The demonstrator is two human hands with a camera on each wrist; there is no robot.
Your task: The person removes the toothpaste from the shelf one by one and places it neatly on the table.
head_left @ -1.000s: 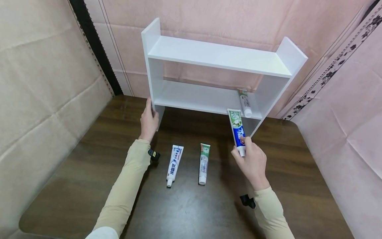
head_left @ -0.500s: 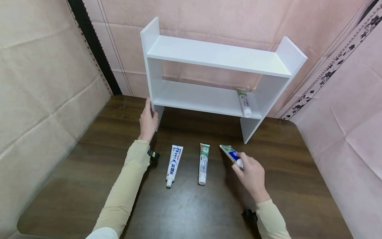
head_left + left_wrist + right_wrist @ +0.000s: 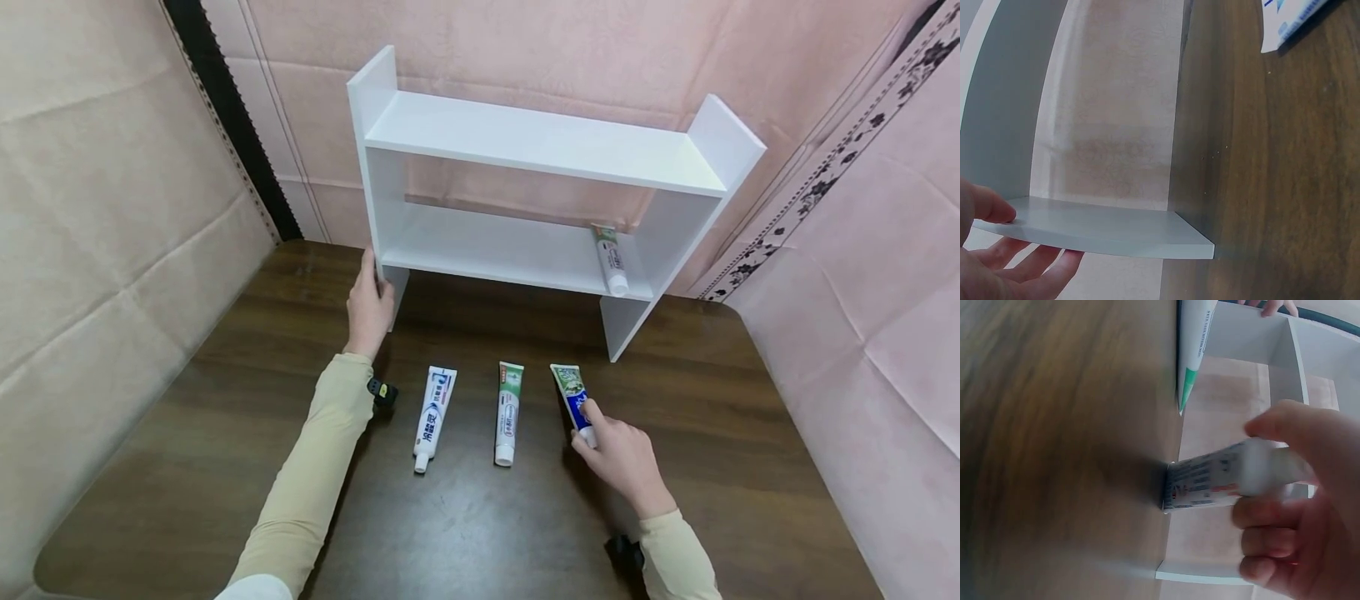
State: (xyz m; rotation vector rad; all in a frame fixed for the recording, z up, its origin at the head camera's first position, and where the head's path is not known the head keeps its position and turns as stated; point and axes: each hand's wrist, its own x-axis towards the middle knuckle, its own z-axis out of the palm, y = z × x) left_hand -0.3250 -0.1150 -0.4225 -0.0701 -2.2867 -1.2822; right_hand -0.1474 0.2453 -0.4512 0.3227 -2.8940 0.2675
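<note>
My right hand (image 3: pixel 624 460) pinches a green-and-blue toothpaste tube (image 3: pixel 572 390) near its white cap. In the right wrist view the flat end of this tube (image 3: pixel 1188 484) is down at the tabletop, and the cap end is raised and tilted. On the left, my left hand (image 3: pixel 369 310) grips the side panel of a white two-tier shelf (image 3: pixel 480 242). The left wrist view has the thumb on one face of that panel (image 3: pixel 1110 231) and fingers on the other. A white-and-blue toothpaste tube (image 3: pixel 434 419) and a white-and-green one (image 3: pixel 507 415) lie side by side between my hands.
Another toothpaste tube (image 3: pixel 611 262) lies at the right end of the shelf's lower board. The shelf stands at the back of a brown wooden table (image 3: pixel 457 533), against pink cloth (image 3: pixel 525 50). Further cloth walls rise at left and right.
My right hand has brought the green-and-blue tube down from before the shelf's right end to the tabletop, right of the other two. My left hand keeps its grip on the panel.
</note>
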